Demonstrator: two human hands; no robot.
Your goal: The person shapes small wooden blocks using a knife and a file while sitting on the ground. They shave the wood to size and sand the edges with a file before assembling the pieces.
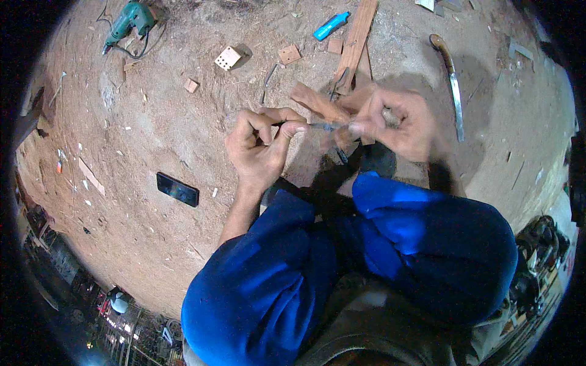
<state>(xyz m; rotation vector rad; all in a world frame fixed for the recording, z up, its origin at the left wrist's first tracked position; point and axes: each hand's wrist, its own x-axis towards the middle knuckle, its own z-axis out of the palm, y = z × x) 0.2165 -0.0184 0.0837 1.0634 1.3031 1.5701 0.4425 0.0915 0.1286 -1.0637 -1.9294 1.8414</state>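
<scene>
A thin, dark, short piece (321, 125) spans the gap between my hands, too small to make out clearly. The fingertips of my left hand (259, 143) pinch its left end. My right hand (397, 125), smeared by motion, grips toward the other end with curled fingers. Behind them lie wooden offcuts (314, 101) and a long reddish board (357, 36) with a dark thin item across it. My blue-clad knees (427, 244) are bent below.
On the dusty floor (110, 140) are a green drill (131, 24), a cyan tool (331, 25), wooden blocks (227, 58), a long blade with a wooden handle (455, 97) and a black phone (177, 189). Dark clutter (537, 256) sits at the lower right.
</scene>
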